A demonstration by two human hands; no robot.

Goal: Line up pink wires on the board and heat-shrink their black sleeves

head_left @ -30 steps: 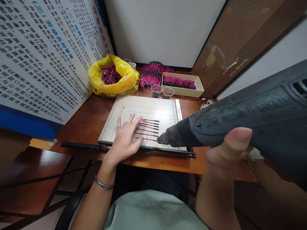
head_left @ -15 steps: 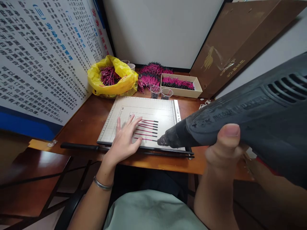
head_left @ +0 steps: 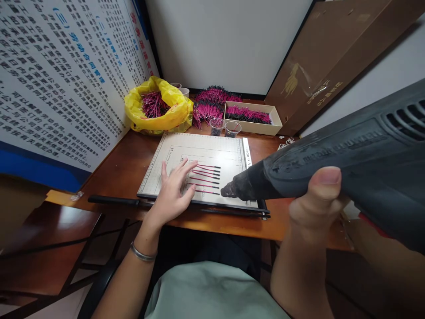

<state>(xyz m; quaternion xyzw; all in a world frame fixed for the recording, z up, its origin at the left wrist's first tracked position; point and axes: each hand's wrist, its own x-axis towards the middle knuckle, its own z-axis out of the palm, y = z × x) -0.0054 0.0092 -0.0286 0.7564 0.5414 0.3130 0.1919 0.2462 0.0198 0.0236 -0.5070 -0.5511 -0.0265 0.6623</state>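
Note:
My right hand [head_left: 318, 195] is wrapped round a dark grey heat gun [head_left: 335, 155], whose nozzle points left over a paper cutter's gridded board [head_left: 212, 148]. On that board lies a row of several short red wires [head_left: 206, 180] with black sleeves on their right ends. The nozzle tip is beside the sleeve of the nearest wire. My left hand [head_left: 174, 190] rests on the board with its fingers spread over the left ends of the wires. Its fingertips hide those ends, so I cannot tell how firmly they press.
A yellow plastic bag [head_left: 181, 108] of wires stands at the back left. Behind the board are a pile of wires [head_left: 209, 106], two clear cups [head_left: 232, 128] and a shallow box [head_left: 270, 128] of wires. The cutter's black handle [head_left: 113, 200] sticks out left along the table edge.
The heat gun's nozzle has drawn slightly right, away from the sleeve of the nearest wire. My left hand keeps its place on the wires. The whole view has shifted a little.

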